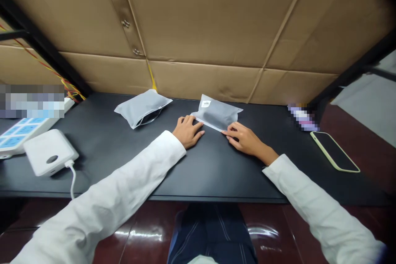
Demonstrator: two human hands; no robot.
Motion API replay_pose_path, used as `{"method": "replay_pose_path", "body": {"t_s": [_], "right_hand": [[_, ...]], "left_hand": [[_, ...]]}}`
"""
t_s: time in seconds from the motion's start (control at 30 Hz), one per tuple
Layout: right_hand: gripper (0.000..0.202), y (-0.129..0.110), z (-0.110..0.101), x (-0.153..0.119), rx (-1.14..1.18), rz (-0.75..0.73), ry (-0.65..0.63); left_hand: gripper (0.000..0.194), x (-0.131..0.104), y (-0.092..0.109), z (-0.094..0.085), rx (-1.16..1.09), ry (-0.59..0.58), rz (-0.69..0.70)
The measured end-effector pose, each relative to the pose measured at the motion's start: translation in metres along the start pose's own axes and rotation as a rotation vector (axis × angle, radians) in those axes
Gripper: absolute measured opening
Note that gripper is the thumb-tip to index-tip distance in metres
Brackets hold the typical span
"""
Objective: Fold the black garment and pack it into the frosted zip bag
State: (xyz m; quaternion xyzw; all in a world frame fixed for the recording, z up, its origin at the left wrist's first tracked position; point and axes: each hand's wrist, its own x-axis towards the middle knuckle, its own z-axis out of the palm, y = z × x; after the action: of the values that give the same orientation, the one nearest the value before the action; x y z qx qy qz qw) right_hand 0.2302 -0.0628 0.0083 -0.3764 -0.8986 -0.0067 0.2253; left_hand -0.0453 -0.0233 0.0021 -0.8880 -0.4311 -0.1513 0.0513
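A frosted pouch (220, 113) with a white label (205, 104) is laid at 12 o'clock on a black table (192, 173), its pale near edge turned toward the wearer. The left hand (188, 131) is placed palm down, fingers partly spread, fingertips rested at that edge's left end; nothing is seen gripped by it. By the right hand (245, 138), just past 12 o'clock, the edge's other end is pinched between thumb and forefinger. The edge is probably best handled if its left end is pinned lightly, the strip is drawn straight, and pressure is applied evenly; with too hard a pull, the thin film could be creased. A second pouch (144, 105), mouth gaping, is seen at 11 o'clock.
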Motion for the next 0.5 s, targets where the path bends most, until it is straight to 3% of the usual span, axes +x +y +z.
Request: {"method": "replay_pose_path", "body": {"t_s": [0.13, 0.33, 0.5], "right_hand": [[0.030, 0.000, 0.000, 0.000, 0.006, 0.006, 0.001], [0.031, 0.001, 0.001, 0.000, 0.042, 0.015, 0.001], [0.033, 0.009, -0.005, -0.002, 0.229, 0.045, -0.009]], "left_hand": [[0.049, -0.004, -0.001, -0.002, 0.003, -0.038, 0.012], [0.046, -0.001, 0.001, -0.009, -0.012, -0.069, -0.010], [0.048, 0.006, 0.007, -0.016, 0.038, -0.093, -0.008]]}}
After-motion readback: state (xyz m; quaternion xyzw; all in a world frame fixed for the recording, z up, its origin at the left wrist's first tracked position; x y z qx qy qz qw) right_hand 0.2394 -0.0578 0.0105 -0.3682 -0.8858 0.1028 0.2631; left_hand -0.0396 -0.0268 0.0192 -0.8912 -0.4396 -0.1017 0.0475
